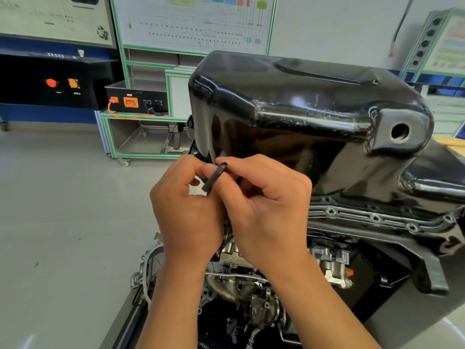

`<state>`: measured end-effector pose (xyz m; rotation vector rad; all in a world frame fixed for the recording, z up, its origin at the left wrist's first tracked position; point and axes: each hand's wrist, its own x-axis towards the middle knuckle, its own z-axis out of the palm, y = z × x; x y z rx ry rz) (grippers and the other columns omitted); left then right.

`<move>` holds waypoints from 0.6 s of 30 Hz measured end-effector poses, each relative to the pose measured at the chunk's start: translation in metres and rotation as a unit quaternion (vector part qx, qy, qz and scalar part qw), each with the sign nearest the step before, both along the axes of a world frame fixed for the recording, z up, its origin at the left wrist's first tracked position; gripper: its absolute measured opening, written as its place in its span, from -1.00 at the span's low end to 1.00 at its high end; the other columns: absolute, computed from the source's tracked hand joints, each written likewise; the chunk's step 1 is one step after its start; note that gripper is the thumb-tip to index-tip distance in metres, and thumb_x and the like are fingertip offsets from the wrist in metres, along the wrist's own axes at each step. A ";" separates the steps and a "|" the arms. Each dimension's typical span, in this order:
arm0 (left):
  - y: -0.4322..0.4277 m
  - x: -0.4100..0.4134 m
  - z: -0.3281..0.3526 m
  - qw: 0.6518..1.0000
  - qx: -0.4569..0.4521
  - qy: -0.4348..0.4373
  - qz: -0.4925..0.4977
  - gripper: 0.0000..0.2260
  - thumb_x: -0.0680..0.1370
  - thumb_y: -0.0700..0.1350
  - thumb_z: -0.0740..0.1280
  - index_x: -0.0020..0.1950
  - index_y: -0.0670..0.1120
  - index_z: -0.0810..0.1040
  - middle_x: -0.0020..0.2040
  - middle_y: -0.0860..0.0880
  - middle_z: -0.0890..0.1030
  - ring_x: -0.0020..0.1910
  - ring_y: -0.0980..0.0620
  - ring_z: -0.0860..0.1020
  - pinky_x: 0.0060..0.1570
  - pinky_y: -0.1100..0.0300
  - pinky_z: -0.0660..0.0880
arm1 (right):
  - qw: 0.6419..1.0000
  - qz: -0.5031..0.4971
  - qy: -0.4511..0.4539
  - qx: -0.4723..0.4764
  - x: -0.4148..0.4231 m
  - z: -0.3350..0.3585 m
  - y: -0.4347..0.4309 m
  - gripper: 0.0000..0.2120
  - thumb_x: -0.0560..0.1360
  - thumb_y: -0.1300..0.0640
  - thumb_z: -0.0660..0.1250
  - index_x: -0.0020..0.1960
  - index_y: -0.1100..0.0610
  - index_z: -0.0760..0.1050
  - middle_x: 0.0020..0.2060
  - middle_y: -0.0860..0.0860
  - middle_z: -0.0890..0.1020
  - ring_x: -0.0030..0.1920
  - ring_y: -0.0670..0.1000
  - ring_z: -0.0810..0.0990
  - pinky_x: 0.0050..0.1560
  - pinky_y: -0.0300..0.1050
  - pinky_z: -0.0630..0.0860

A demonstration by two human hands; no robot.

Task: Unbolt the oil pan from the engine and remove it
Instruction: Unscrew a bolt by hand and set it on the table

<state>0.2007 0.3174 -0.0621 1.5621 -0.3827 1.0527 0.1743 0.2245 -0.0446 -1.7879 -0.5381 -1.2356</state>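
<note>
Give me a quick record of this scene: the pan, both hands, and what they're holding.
oil pan: black, sits on top of the engine
drain hole: open, no plug
left hand: pinches a slim dark object
right hand: pinches the same object
object type: cannot tell
flange: near bolt holes look empty

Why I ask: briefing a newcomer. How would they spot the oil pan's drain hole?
The glossy black oil pan dominates the engine's top. At its right end, a raised boss holds the drain hole: large, round, alone, unlike the small flange holes below.
</note>
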 end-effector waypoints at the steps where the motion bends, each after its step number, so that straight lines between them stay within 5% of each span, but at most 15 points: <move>1: 0.001 0.000 0.000 1.000 -0.007 0.003 -0.006 -0.79 0.39 -0.23 0.35 -0.29 0.07 0.44 -0.38 0.16 0.46 -0.34 0.21 0.38 -0.29 0.32 0.31 | 1.000 0.010 0.002 -0.003 0.000 0.000 0.000 -0.91 0.45 0.33 0.52 -0.05 0.24 0.72 -0.28 0.02 0.68 -0.27 -0.16 0.59 -0.19 -0.38 0.47; 5: 0.009 -0.005 0.002 0.997 0.063 -0.017 -0.049 -0.69 0.51 -0.21 0.38 -0.13 0.25 0.49 -0.23 0.28 0.55 -0.22 0.23 0.49 -0.17 0.41 0.37 | 0.998 0.036 0.023 -0.040 -0.001 -0.001 -0.001 -0.89 0.54 0.34 0.43 0.02 0.26 0.70 -0.24 0.06 0.65 -0.19 -0.06 0.61 -0.18 -0.21 0.53; 10: 0.010 -0.007 0.003 0.995 0.083 -0.025 -0.039 -0.87 0.55 -0.16 0.32 -0.13 0.07 0.54 -0.20 0.21 0.54 -0.21 0.30 0.49 -0.19 0.48 0.33 | 0.998 0.018 0.038 -0.050 -0.002 -0.003 0.004 -0.86 0.59 0.25 0.36 0.06 0.28 0.66 -0.19 0.08 0.60 -0.14 0.05 0.63 -0.14 0.01 0.58; 14: 0.004 -0.003 0.003 1.000 0.022 -0.019 -0.007 -0.85 0.42 -0.25 0.33 -0.26 0.00 0.53 -0.33 0.20 0.50 -0.32 0.28 0.42 -0.27 0.43 0.30 | 1.000 -0.005 0.008 -0.027 -0.003 -0.003 0.002 -0.90 0.53 0.28 0.45 0.03 0.25 0.69 -0.23 0.03 0.64 -0.21 -0.10 0.58 -0.17 -0.24 0.53; 18: -0.001 -0.002 0.002 1.000 0.003 -0.008 0.003 -0.87 0.38 -0.27 0.32 -0.30 -0.05 0.50 -0.38 0.17 0.47 -0.36 0.25 0.39 -0.29 0.44 0.27 | 1.000 -0.008 -0.012 -0.005 -0.002 -0.005 0.002 -0.90 0.46 0.35 0.50 -0.02 0.25 0.71 -0.25 0.04 0.68 -0.23 -0.08 0.62 -0.20 -0.19 0.57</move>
